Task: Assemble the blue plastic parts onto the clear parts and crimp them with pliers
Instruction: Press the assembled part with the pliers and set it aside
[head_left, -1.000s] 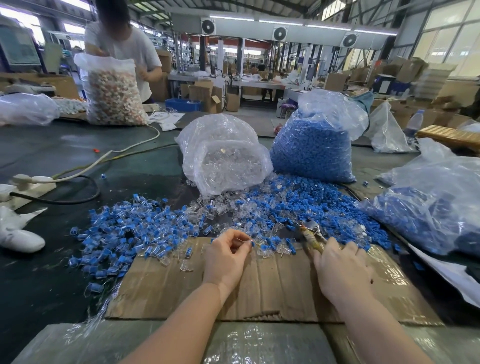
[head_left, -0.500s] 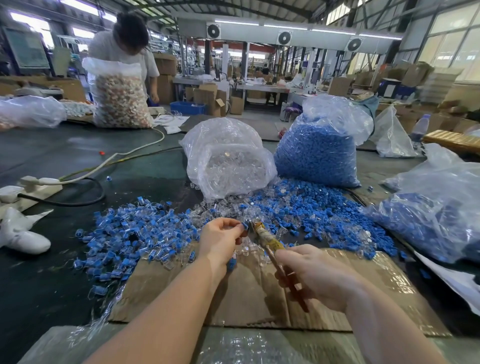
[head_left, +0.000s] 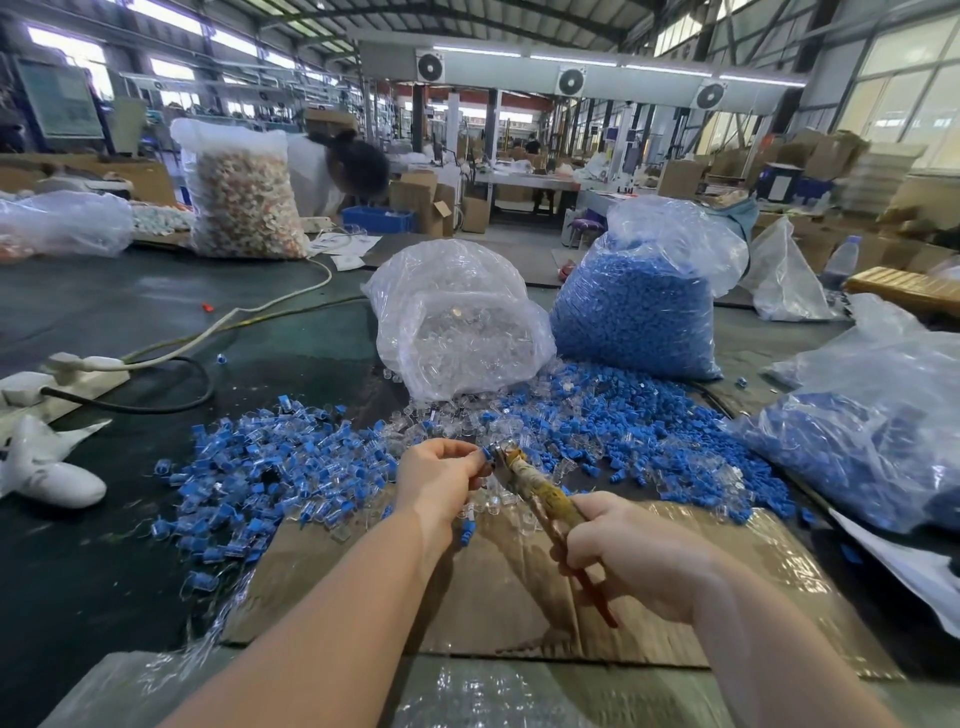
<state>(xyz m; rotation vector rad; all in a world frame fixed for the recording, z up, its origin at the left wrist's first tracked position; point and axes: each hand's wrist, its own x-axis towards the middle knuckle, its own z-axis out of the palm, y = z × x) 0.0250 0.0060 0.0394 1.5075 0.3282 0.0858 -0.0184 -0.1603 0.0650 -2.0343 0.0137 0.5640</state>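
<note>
My left hand (head_left: 439, 475) pinches a small blue-and-clear part (head_left: 487, 453) above the cardboard sheet (head_left: 498, 587). My right hand (head_left: 628, 553) grips the handles of worn pliers (head_left: 540, 493), whose jaws meet the part at my left fingertips. Assembled blue-and-clear pieces (head_left: 260, 467) lie heaped to the left. Loose blue parts (head_left: 649, 431) and clear parts (head_left: 457, 415) are spread behind my hands.
A bag of clear parts (head_left: 457, 332) and a bag of blue parts (head_left: 639, 306) stand behind the pile; another blue-filled bag (head_left: 872, 441) lies right. A power strip and cables (head_left: 93, 364) cross the dark table at left. A person bends behind a far sack (head_left: 244, 202).
My right hand lifted the pliers from the pile and brought their jaws to the part in my left hand, which rose off the cardboard. The far person bent down.
</note>
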